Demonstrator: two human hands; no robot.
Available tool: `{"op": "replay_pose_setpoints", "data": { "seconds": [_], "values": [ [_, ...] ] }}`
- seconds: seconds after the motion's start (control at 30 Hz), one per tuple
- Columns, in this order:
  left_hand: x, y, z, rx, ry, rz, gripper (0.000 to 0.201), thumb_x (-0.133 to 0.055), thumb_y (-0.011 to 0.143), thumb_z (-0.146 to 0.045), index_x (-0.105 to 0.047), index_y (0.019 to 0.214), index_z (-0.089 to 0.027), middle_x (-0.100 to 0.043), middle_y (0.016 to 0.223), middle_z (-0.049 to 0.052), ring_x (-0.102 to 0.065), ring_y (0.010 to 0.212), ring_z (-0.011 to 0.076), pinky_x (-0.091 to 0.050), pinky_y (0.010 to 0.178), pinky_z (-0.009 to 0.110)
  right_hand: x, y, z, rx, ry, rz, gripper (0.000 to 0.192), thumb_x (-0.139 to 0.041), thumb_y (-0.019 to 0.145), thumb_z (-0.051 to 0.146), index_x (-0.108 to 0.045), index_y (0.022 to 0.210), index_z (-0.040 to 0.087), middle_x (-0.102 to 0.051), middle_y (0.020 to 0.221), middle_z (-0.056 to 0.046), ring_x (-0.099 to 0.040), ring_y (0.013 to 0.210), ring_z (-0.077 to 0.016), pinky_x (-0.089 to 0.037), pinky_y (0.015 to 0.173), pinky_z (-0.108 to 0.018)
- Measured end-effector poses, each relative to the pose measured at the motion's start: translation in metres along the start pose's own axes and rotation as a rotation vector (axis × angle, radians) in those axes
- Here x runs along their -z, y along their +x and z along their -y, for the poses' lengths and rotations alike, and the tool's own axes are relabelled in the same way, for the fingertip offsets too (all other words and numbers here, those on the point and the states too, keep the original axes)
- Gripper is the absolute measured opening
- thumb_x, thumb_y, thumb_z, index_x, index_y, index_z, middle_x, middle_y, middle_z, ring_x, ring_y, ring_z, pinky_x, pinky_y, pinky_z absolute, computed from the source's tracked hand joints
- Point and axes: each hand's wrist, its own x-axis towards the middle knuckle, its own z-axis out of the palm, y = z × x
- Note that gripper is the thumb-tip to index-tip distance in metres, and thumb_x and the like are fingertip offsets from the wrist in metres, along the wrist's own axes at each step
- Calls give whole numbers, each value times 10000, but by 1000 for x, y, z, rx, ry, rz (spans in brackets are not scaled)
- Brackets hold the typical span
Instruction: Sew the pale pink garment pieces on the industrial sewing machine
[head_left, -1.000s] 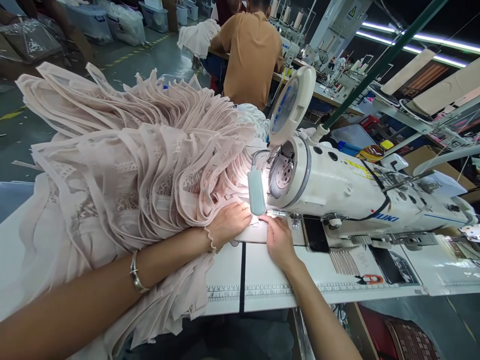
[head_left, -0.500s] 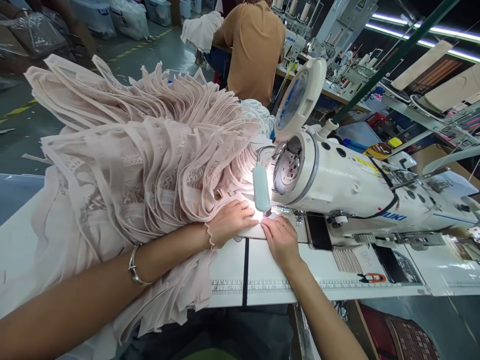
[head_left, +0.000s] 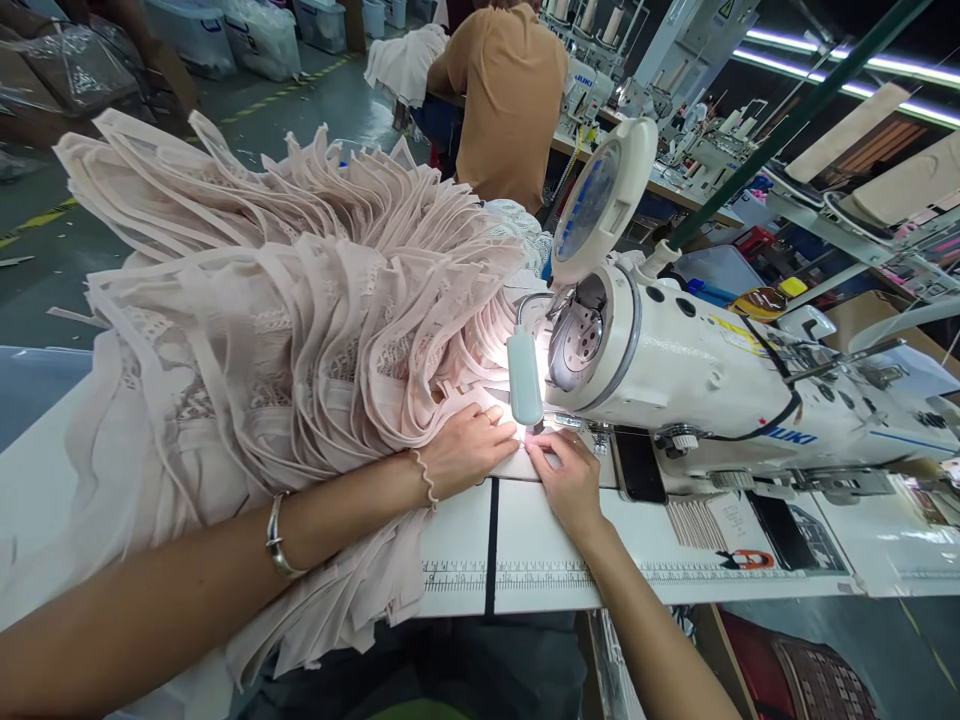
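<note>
A large heap of pale pink fabric [head_left: 285,330], pleated in many thin folds with lace bands, is piled high on the white table [head_left: 465,550]. Its near edge lies flat under the lit needle area of a white sewing machine [head_left: 675,370], touching it.

Your left hand [head_left: 469,448] lies flat on the pale pink ruffled fabric [head_left: 285,330] at centre frame, fingertips just beside the lit needle area of the white sewing machine [head_left: 697,370]. Your right hand [head_left: 570,480] presses the fabric edge beside it — nearly touching. Upper centre, a person in a tan shirt [head_left: 506,95] sits facing away.
</note>
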Motion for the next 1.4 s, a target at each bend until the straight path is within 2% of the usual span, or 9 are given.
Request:
{"op": "replay_pose_setpoints", "data": {
  "seconds": [0.23, 0.33, 0.47, 0.57, 0.67, 0.8, 0.97, 1.23, 1.4],
  "values": [
    [-9, -5, 5, 57, -86, -12, 248, -389, 996, -93, -631, 997, -147, -648, 890, 47, -528, 784, 179, -398, 720, 297, 10, -5, -10, 188, 70, 64, 328, -480, 873, 79, -706, 1051, 234, -756, 922, -25, -669, 783, -168, -543, 762, -320],
    [-8, -4, 5, 61, -111, -16, 239, -400, 996, -110, -630, 947, -155, -653, 880, 48, -555, 815, 184, -421, 734, 299, 10, -6, -12, 257, 44, 85, 400, -481, 832, 42, -729, 1072, 243, -754, 991, -31, -673, 896, -184, -550, 808, -332],
    [-8, -9, 7, 100, -141, -18, 189, -431, 973, -116, -612, 1012, -158, -672, 1048, 78, -591, 1020, 217, -461, 887, 348, 8, -5, -12, 196, 76, 107, 418, -454, 851, 25, -750, 1029, 259, -744, 991, -27, -669, 917, -168, -543, 862, -345],
    [-10, -14, 10, 87, -164, 17, 259, -463, 933, -78, -569, 1159, -148, -627, 1258, 108, -550, 1208, 237, -438, 1029, 384, 7, -5, -11, 180, 123, 124, 421, -454, 862, 24, -757, 1017, 273, -741, 971, -18, -667, 903, -159, -534, 884, -347],
    [-10, -17, 12, 64, -195, 75, 307, -493, 891, -45, -563, 1176, -137, -590, 1331, 124, -523, 1272, 248, -429, 1075, 401, 8, -7, -10, 139, 75, 145, 429, -464, 849, 21, -764, 1007, 284, -734, 1022, -15, -660, 937, -166, -527, 889, -346],
    [-7, -14, 12, 92, -216, 93, 297, -501, 892, -47, -570, 1166, -140, -595, 1316, 140, -538, 1262, 239, -463, 1046, 407, 8, -9, -9, 72, -12, 167, 421, -468, 847, 38, -770, 988, 296, -710, 1151, -12, -655, 1002, -174, -526, 897, -341],
    [-5, -10, 12, 79, -202, 77, 225, -477, 946, -100, -593, 1137, -123, -595, 1327, 151, -546, 1249, 241, -468, 1032, 389, 6, -10, -12, 111, -37, 154, 408, -448, 871, 54, -761, 1002, 280, -739, 1117, -9, -661, 1040, -177, -518, 946, -367],
    [-7, -5, 13, 142, -299, 63, 254, -420, 949, -113, -622, 1085, -186, -668, 1173, 50, -572, 1166, 187, -440, 1035, 340, 4, -10, -12, 134, -32, 127, 398, -436, 878, 42, -749, 983, 264, -746, 1101, -11, -668, 1051, -172, -522, 946, -363],
    [-6, -3, 14, 170, -349, 69, 266, -416, 949, -120, -612, 1111, -199, -642, 1235, 42, -571, 1148, 183, -426, 1037, 334, 3, -11, -11, 140, -26, 110, 383, -441, 865, 33, -739, 986, 240, -743, 1107, -22, -663, 1055, -173, -526, 923, -347]
  ]
}}
